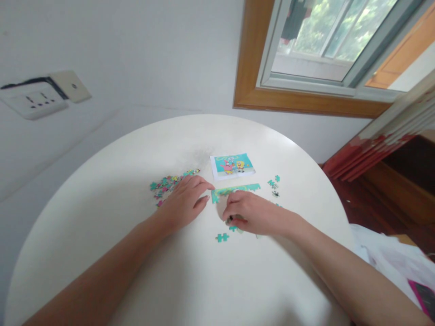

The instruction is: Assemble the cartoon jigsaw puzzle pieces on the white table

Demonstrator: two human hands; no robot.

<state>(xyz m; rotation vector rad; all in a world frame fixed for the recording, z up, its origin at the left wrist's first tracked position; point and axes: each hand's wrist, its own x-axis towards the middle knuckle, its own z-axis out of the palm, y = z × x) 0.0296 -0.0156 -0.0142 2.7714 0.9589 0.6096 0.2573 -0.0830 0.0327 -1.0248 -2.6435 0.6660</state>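
A round white table [112, 190] carries a jigsaw puzzle. My left hand [185, 201] lies flat with fingers stretched out, its fingertips at the left end of a joined teal strip of pieces [238, 188]. My right hand [251, 212] is curled below that strip, pinching a small puzzle piece [234, 220] against the table. A heap of loose pieces [166, 184] lies just left of my left hand. One single teal piece [222, 237] lies in front of my right hand. A cartoon reference picture [232, 165] sits behind the strip.
A few loose pieces [273, 185] lie right of the strip. A wall socket [37, 100] is at the left, a wood-framed window [306, 54] behind the table, and dark wooden furniture [390, 181] at the right. White cloth [384, 253] lies by my right arm.
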